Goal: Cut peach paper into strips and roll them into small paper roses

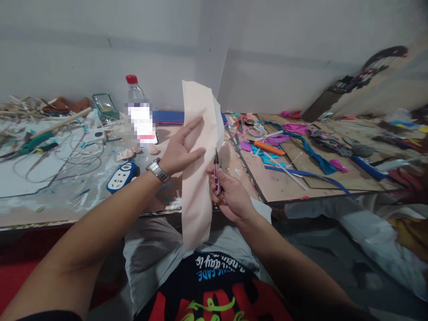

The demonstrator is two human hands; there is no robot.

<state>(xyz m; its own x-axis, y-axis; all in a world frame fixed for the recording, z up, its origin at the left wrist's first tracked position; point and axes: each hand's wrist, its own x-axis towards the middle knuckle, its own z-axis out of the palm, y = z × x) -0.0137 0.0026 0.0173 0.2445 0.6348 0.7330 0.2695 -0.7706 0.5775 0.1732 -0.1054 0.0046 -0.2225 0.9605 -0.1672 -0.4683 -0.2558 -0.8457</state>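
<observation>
A long pale cream strip of thin sheet material (197, 196), cloth or paper, runs upright from over the table down to my lap. My left hand (179, 149) holds it near the middle, thumb and index finger spread across its front; the other fingers are hidden. In my right hand (230, 191) are small pink-handled scissors (217, 178), fingers wrapped around the handles. Their dark blades point up along the strip's right edge. I cannot tell whether the blades are closed on it.
Left on the table (160, 196) are a blue-and-white power strip (122, 177), a lit phone (142, 125) against a red-capped bottle (132, 80), and green-handled pliers (36, 142). At right lie an orange cutter (269, 148), blue ribbon (310, 154), purple scraps and a dark upright mechanical piece (334, 91).
</observation>
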